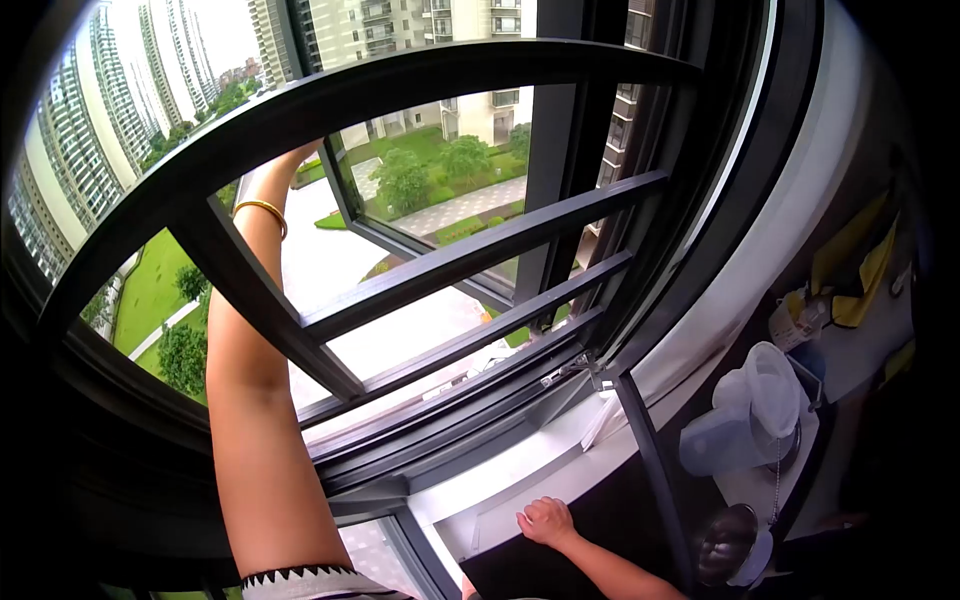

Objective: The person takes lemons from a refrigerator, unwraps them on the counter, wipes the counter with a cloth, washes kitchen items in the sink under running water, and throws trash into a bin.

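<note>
outside, window sash (385, 238) beside left hand (304, 151)

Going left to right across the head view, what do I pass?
Tower blocks at the left edge → gold bracelet → round green tree outside → right hand → pale plastic jug → yellow cloth.

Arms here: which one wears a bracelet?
The left arm, reaching out past the dark window bars; a gold-coloured bangle circles it. The right wrist is bare.
</note>
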Demonstrator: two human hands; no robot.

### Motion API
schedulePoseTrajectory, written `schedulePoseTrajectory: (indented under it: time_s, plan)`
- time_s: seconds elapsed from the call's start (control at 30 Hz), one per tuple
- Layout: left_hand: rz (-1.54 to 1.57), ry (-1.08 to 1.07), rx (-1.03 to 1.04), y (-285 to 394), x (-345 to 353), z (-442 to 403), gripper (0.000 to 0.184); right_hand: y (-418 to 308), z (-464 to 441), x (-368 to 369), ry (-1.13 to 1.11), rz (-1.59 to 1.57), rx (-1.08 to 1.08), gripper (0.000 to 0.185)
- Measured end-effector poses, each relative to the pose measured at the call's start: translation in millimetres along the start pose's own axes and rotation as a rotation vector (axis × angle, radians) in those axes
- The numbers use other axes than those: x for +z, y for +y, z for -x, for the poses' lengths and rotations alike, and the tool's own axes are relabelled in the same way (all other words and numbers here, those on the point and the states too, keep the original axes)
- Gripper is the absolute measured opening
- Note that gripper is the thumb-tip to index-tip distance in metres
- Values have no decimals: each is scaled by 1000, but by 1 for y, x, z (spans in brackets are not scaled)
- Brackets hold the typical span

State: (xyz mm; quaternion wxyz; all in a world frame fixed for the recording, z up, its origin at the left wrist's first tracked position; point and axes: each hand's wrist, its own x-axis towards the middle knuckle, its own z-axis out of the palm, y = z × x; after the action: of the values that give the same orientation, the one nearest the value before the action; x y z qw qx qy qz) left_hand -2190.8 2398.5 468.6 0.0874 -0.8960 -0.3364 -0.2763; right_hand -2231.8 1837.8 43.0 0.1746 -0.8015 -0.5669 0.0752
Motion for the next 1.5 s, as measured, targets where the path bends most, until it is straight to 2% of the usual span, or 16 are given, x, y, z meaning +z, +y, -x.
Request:
schedulePoseTrajectory:
  time_s: [0.03,0.07,0.13,0.17,0.27,0.3,0.4,0.47,0.53,0.57,0.7,0.87,1.07,1.27,1.43,1.5]
  plan:
    - [10,151,223,-18,15,-14,47,0,-2,-2,-13,23,-10,26]
    - [11,161,234,-39,36,-27,47,-1,-4,-4,-39,11,11,25]
    - [-170,477,350,-41,40,-35,55,-2,-5,-6,-82,-17,24,26]
    - [-156,282,108,-18,28,-25,63,-2,-6,-7,-54,-22,10,28]
    - [-187,142,-25,1,24,-34,69,-1,-7,-6,-15,-56,-6,28]
    - [-198,97,-40,0,26,-41,67,-1,-8,-4,-95,-23,72,28]
    - [-282,-63,-50,-6,34,-59,71,-2,-3,4,-61,-68,126,27]
    - [-271,-9,-56,-10,27,-61,67,-2,-3,7,-103,-69,149,28]
    - [-383,-148,-53,-9,11,-65,59,-1,-3,5,-117,-47,153,29]
    - [-407,-147,-18,-7,8,-67,48,-2,-3,6,-118,-54,152,29]
    - [-447,-100,59,-12,8,-65,38,-1,-5,-1,-173,-42,155,29]
    - [-454,-98,78,-12,-1,-57,36,-1,-7,-4,-216,15,94,29]
    - [-382,57,216,-32,-8,-40,29,2,-5,3,-272,56,134,27]
    - [-250,186,150,-28,-41,13,6,7,-3,9,-197,15,133,27]
    - [-124,289,115,-33,-66,61,13,-3,-7,-12,-120,0,78,27]
    - [-135,441,277,-66,-48,65,16,-5,-8,-16,-32,-20,69,27]
